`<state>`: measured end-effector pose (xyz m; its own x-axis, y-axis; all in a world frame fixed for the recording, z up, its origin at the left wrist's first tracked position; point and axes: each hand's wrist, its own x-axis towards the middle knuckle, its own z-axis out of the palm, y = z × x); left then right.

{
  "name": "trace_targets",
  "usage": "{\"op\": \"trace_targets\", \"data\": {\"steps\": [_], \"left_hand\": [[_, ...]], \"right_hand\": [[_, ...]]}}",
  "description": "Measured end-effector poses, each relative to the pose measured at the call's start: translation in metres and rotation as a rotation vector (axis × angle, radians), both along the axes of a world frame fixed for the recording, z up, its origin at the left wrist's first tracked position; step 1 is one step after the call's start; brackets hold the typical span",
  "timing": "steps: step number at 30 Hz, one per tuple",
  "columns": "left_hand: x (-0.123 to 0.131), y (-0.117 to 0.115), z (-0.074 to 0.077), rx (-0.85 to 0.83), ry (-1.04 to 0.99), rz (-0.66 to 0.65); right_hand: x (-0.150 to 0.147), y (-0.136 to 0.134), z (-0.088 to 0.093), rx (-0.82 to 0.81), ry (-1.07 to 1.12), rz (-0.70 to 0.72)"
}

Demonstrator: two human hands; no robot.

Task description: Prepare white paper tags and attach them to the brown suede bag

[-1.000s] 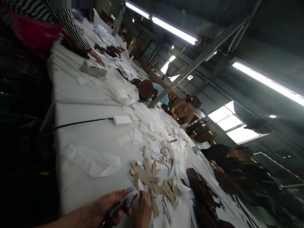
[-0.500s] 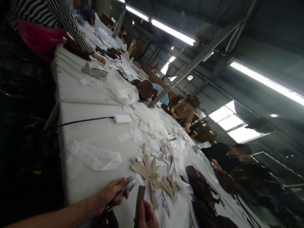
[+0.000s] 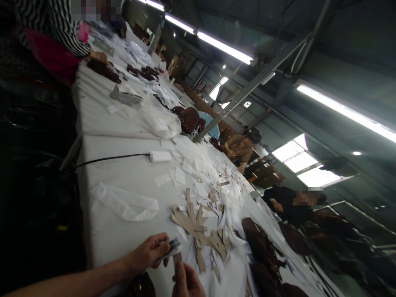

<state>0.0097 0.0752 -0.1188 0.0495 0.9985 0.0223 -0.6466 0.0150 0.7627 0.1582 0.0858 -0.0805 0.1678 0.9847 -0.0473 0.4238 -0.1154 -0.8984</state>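
Observation:
My left hand is closed on a small film-wrapped piece, pale and dark with a shine; its exact kind is blurred. In the fingers of my right hand is a short brown strip, pinched near its lower end. The strip's upper end is right by the wrapped piece; I cannot tell whether they touch. Below my left wrist lies a dark brown leather-like item with a gold-coloured fitting, partly cut off by the frame's edge. Loose grey-brown strips are heaped just beyond my hands.
A long white-covered table carries a folded white band, a white power strip with a black cord, clear plastic bags and paper scraps. Dark brown bags lie to the right. Several co-workers stand around the table. A metal post rises from it.
My left hand has moved slightly right and the strip in my right hand has come close to the wrapped piece. The striped-sleeved co-worker's arm has drawn back to a brown item.

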Motion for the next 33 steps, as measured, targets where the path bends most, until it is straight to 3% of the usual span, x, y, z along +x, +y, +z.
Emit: {"op": "trace_targets", "data": {"steps": [7, 13, 16, 22, 30, 33], "left_hand": [[-0.001, -0.011, 0.009, 0.102, 0.021, -0.060], [0.002, -0.010, 0.006, 0.160, -0.024, -0.076], [0.003, -0.008, 0.004, 0.155, -0.031, -0.068], [0.001, -0.008, 0.004, 0.149, 0.011, -0.167], [-0.011, -0.012, 0.023, 0.109, 0.097, -0.245], [-0.012, -0.012, 0.026, 0.085, 0.120, -0.249]], "right_hand": [[-0.005, -0.004, 0.003, -0.036, 0.091, 0.047], [-0.010, -0.007, -0.006, 0.021, 0.256, 0.134], [-0.004, -0.008, -0.011, 0.036, 0.240, 0.164], [0.007, -0.008, -0.019, 0.008, 0.182, 0.015], [0.006, -0.010, -0.017, 0.034, 0.281, 0.072], [0.012, -0.011, -0.016, -0.022, 0.305, 0.028]]}}
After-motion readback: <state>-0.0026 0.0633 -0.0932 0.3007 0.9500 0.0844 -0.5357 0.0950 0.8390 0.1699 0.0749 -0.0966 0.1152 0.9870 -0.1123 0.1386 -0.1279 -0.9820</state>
